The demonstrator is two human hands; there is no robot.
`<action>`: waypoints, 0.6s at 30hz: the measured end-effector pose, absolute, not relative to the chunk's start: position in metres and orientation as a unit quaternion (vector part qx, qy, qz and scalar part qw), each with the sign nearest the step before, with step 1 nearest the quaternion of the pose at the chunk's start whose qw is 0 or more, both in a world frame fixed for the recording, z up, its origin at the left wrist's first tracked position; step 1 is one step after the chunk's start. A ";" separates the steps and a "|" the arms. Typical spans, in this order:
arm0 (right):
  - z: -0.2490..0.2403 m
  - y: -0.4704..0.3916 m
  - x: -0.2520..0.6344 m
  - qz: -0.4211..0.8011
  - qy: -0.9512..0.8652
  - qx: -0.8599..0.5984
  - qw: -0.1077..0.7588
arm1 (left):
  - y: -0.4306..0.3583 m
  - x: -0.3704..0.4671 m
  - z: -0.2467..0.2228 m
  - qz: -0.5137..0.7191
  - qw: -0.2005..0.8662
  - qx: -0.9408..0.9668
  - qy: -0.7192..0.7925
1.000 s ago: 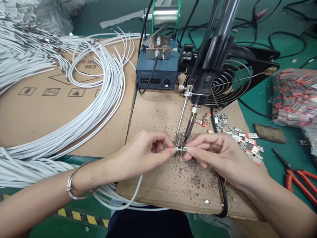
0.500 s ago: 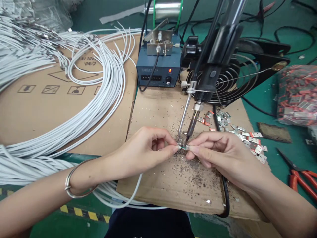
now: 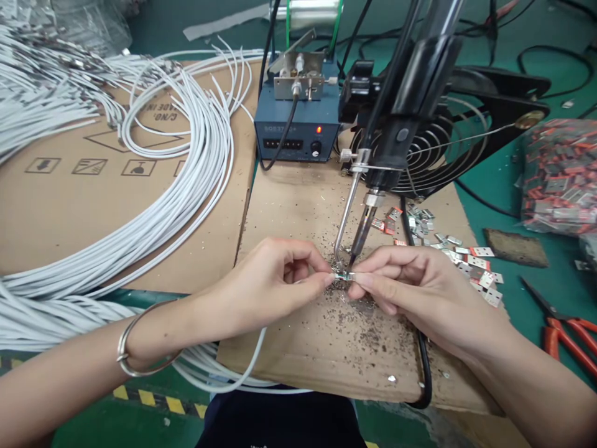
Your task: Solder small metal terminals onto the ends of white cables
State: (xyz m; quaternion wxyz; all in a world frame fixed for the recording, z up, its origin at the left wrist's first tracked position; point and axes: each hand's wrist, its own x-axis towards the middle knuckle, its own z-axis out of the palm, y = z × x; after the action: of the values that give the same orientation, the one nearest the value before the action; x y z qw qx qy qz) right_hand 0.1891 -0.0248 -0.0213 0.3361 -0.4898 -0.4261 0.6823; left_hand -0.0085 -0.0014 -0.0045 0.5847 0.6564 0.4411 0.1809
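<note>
At my far left, a thick bundle of long, slim white cables point(image 3: 186, 205) curves over a printed brown cardboard sheet point(image 3: 74, 218). A silver metal bangle point(image 3: 122, 356) circles my left wrist; if it caught one of the cables running beneath my forearm, a tug could jerk that hand off line.

My left hand point(image 3: 280, 280) has its thumb and forefinger pressed together on a thin cable end point(image 3: 336, 277), with a bit of green showing at the tip. Behind, the red lamp glows on a blue metal control box point(image 3: 298, 127).

The bent silver metal tube point(image 3: 347, 218) and the black soldering iron with a dark pointed tip point(image 3: 361, 239) come down right over my work, the tip at or very near the join; I can't tell whether it touches. I judge it hot, so a small slip could burn a fingertip or scorch the cable's coating.

My right hand point(image 3: 420, 286) pinches a small silver metal connector point(image 3: 351, 277) against the cable end. If either grip wavers, the fine wires could slide off their places or bridge together.

Further right lie loose silver-and-orange metal connectors point(image 3: 479, 262), near enough that my right knuckles could scatter them, then red-handled cutters point(image 3: 557, 330) beside my forearm.
</note>
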 end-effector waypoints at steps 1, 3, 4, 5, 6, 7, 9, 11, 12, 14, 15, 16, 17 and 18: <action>-0.021 -0.025 0.189 0.682 -0.426 -0.490 0.337 | -0.002 -0.008 -0.004 0.182 0.588 0.653 0.441; -0.020 -0.024 0.188 0.679 -0.428 -0.491 0.337 | -0.002 -0.009 -0.003 0.182 0.591 0.650 0.442; -0.020 -0.024 0.188 0.677 -0.430 -0.494 0.337 | -0.001 -0.009 -0.003 0.181 0.591 0.651 0.442; -0.019 -0.024 0.188 0.672 -0.432 -0.499 0.336 | -0.001 -0.009 -0.003 0.180 0.589 0.652 0.442; -0.018 -0.024 0.187 0.668 -0.434 -0.504 0.334 | -0.001 -0.009 -0.003 0.178 0.586 0.655 0.442; -0.018 -0.024 0.187 0.664 -0.437 -0.509 0.331 | -0.001 -0.009 -0.003 0.176 0.582 0.658 0.443; -0.017 -0.024 0.187 0.658 -0.444 -0.516 0.321 | -0.001 -0.009 -0.004 0.173 0.575 0.664 0.446; -0.017 -0.024 0.187 0.656 -0.450 -0.518 0.316 | 0.000 -0.009 -0.005 0.169 0.570 0.667 0.449; -0.017 -0.024 0.187 0.655 -0.452 -0.517 0.314 | -0.001 -0.009 -0.005 0.168 0.569 0.668 0.450; -0.017 -0.024 0.188 0.653 -0.456 -0.517 0.313 | -0.001 -0.009 -0.006 0.169 0.569 0.669 0.448; -0.017 -0.024 0.188 0.652 -0.457 -0.517 0.313 | -0.001 -0.009 -0.005 0.169 0.569 0.669 0.447; -0.018 -0.024 0.188 0.652 -0.458 -0.517 0.314 | -0.002 -0.008 -0.005 0.170 0.569 0.670 0.446; -0.018 -0.024 0.188 0.652 -0.458 -0.516 0.314 | -0.002 -0.008 -0.005 0.170 0.569 0.670 0.445; -0.018 -0.025 0.188 0.653 -0.457 -0.515 0.315 | -0.002 -0.008 -0.005 0.169 0.569 0.670 0.447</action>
State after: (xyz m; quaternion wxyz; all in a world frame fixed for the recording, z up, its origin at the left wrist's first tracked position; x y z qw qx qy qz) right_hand 0.1884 -0.0246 -0.0180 0.3148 -0.5154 -0.4568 0.6532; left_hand -0.0079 -0.0024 -0.0051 0.5686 0.6697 0.4469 0.1689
